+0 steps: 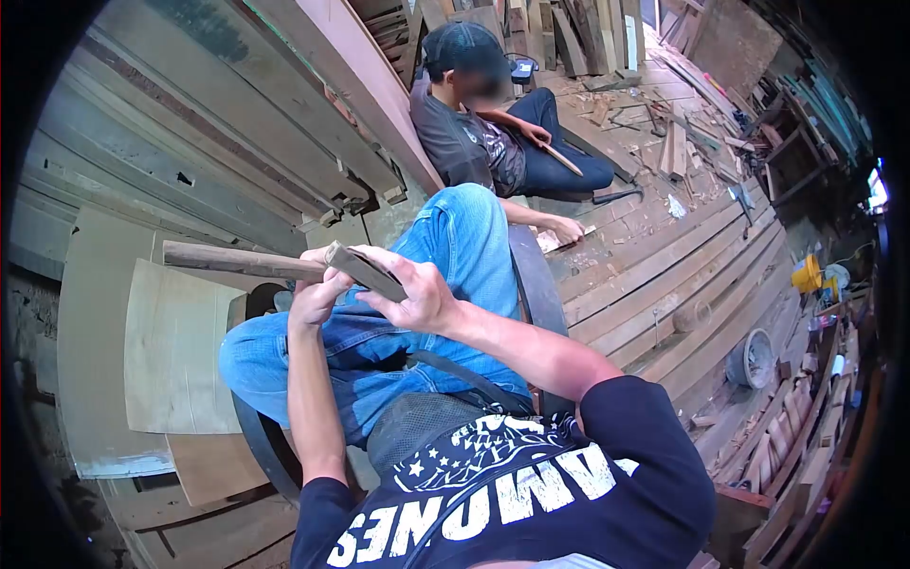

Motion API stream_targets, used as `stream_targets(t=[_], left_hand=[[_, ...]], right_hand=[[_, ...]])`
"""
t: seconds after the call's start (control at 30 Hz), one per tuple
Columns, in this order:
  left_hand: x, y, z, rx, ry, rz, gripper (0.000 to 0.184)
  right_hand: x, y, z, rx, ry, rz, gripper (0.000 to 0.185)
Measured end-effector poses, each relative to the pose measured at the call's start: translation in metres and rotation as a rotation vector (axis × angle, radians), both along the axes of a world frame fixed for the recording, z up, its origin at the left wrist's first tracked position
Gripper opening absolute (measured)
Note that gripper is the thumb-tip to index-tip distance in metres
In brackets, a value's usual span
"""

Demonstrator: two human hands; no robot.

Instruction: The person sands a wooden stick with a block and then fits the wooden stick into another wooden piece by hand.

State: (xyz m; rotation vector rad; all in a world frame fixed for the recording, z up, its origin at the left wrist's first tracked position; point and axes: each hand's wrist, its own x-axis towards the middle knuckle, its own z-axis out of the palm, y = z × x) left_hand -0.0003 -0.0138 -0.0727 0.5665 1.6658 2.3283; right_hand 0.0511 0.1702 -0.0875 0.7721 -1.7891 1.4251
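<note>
My left hand (315, 296) is closed around a long, slim wooden stick (223, 258), whose free end points out to the left. Right beside it, my right hand (419, 292) grips a flat grey-brown piece (368, 269) between thumb and fingers. Whether that piece is thin wood or folded sandpaper I cannot tell. Both hands are close together above my lap, over the blue jeans (464, 247). The fingers partly hide where the stick and the flat piece meet.
A person in a cap (464, 142) sits on the floor ahead, holding a wooden stick (561, 159). Boards (218, 123) lean at the left, near cardboard sheets (180, 351). Planks (654, 284), a bucket (751, 358) and wood scraps (787, 427) lie to the right.
</note>
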Motion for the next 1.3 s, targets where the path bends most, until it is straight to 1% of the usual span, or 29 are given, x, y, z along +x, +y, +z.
stream_targets(t=[0.03,0.07,0.13,0.17,0.3,0.4,0.53,0.6,0.8,0.97,1.07,1.1,1.2,1.27,1.3], left_hand=[[-0.003,0.003,0.005,-0.028,0.043,-0.079,0.024],[-0.006,0.003,0.001,-0.031,0.037,-0.082,0.024],[-0.009,0.009,-0.002,-0.003,0.086,-0.047,0.034],[-0.009,0.009,-0.003,-0.036,0.101,-0.025,0.039],[-0.008,0.011,-0.001,0.004,0.102,-0.059,0.042],[-0.004,0.012,0.002,-0.009,0.051,-0.011,0.043],[-0.005,0.011,0.001,-0.043,0.062,-0.011,0.045],[-0.005,0.011,0.002,-0.033,0.082,-0.013,0.045],[-0.007,0.008,0.0,-0.035,0.06,-0.075,0.045],[-0.004,0.009,0.002,-0.057,0.056,-0.009,0.043],[-0.003,0.011,0.0,-0.078,0.102,0.045,0.041],[-0.002,0.009,0.001,-0.113,0.063,0.057,0.039],[-0.01,0.002,0.001,-0.158,0.159,-0.05,0.04],[-0.008,0.006,0.008,-0.087,0.169,-0.101,0.041],[-0.006,0.008,0.012,-0.088,0.143,-0.109,0.042]], right_hand=[[-0.001,0.0,-0.002,0.0,-0.01,-0.023,0.066],[-0.003,0.001,-0.004,-0.001,-0.022,-0.048,0.065],[-0.005,0.003,-0.004,0.009,-0.026,-0.089,0.063],[-0.005,0.003,-0.004,0.006,-0.017,-0.093,0.063],[-0.006,0.002,-0.006,0.016,-0.021,-0.105,0.063],[-0.007,0.003,-0.008,0.042,-0.017,-0.132,0.064],[-0.006,0.004,-0.008,0.053,-0.052,-0.107,0.068],[-0.005,0.003,-0.01,0.059,-0.072,-0.132,0.068],[-0.006,0.003,-0.008,0.055,-0.013,-0.138,0.068],[-0.005,0.001,-0.008,0.038,-0.054,-0.104,0.065],[-0.004,0.0,-0.008,0.029,-0.067,-0.091,0.063],[-0.002,-0.001,-0.007,0.028,-0.075,-0.101,0.063],[0.004,-0.004,-0.002,-0.004,-0.14,-0.047,0.064],[0.004,-0.005,-0.006,0.007,-0.162,-0.025,0.064],[0.002,-0.007,-0.007,-0.01,-0.128,-0.014,0.065]])
